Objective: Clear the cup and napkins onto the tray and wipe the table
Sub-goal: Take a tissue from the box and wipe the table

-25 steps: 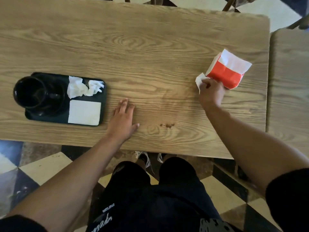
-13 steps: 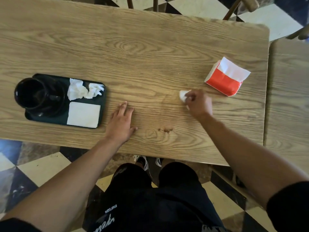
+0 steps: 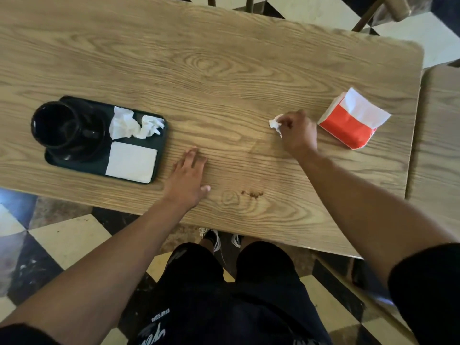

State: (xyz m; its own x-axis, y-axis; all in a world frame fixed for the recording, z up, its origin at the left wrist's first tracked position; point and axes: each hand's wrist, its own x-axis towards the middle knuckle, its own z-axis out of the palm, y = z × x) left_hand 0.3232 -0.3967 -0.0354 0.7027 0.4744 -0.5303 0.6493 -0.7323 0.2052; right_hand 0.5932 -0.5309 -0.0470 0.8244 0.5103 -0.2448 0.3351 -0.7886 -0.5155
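Right hand [image 3: 297,131] closed in a tight grip around a small wad of white tissue [image 3: 275,124], knuckles up, wad poking out past the fingers and pressed against the wooden surface [image 3: 224,70]. Just beside that hand, toward the right edge, a red-and-white tissue pack [image 3: 352,119], lying tilted, apart from the hand. Nearer the front edge, between the two forearms, a small brown stain [image 3: 252,193] on the wood, well short of the wad.

Left hand [image 3: 188,179] flat and spread, palm down on the surface, holding nothing, just beside the right end of the black tray [image 3: 161,145] but not touching it.

On the tray: black cup [image 3: 56,125] at the left end, upright; crumpled white napkins [image 3: 135,125] at the far right corner; folded square napkin [image 3: 132,161] lying flat at the near right corner.

Under the surface, black shorts, shoes, and a checkered floor [image 3: 62,237]. To the right, edge of a second table [image 3: 440,145], set close alongside.
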